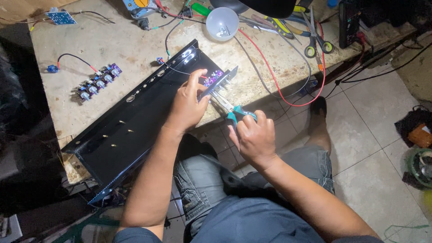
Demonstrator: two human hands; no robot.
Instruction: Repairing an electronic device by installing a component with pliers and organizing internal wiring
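A scuffed, pale bench (112, 40) stands over a tiled floor (373, 112). On its near edge lies a long black metal chassis (130, 121), its long axis running from lower left to upper right. The left hand (186, 105) closes its fingers on a purple circuit board (213, 77) at the chassis's upper end. The right hand (254, 137) grips teal-handled pliers (234, 111), tips at that end. Scissors (317, 38), a pale bowl (222, 23), a second knobbed board (100, 81) and a red wire (279, 85) lie around.
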